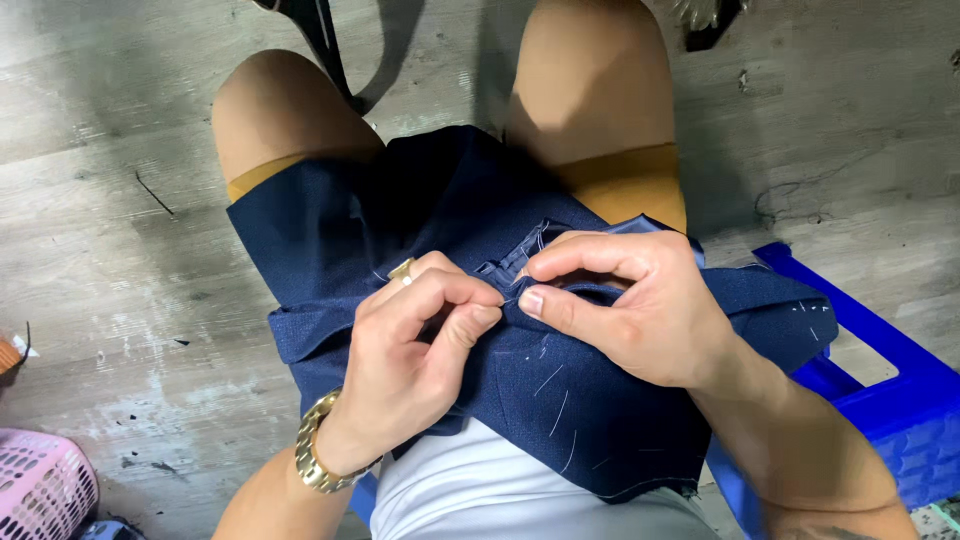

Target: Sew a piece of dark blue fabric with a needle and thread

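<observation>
A dark navy garment (330,240) with white basting stitches lies across my lap. My left hand (415,350), with a gold ring and a gold watch on the wrist, pinches a fold of the cloth between thumb and forefinger. My right hand (630,300) pinches the same fold just to the right, fingertips almost touching the left ones. A thin white thread (530,245) shows at the seam above the fingers. Whether a needle is held I cannot tell.
I sit on a blue plastic stool (880,390) over a grey wood floor (100,200). A pink plastic basket (40,485) stands at the lower left. A dark strap (325,45) hangs near my left knee. My bare knees (590,70) are ahead.
</observation>
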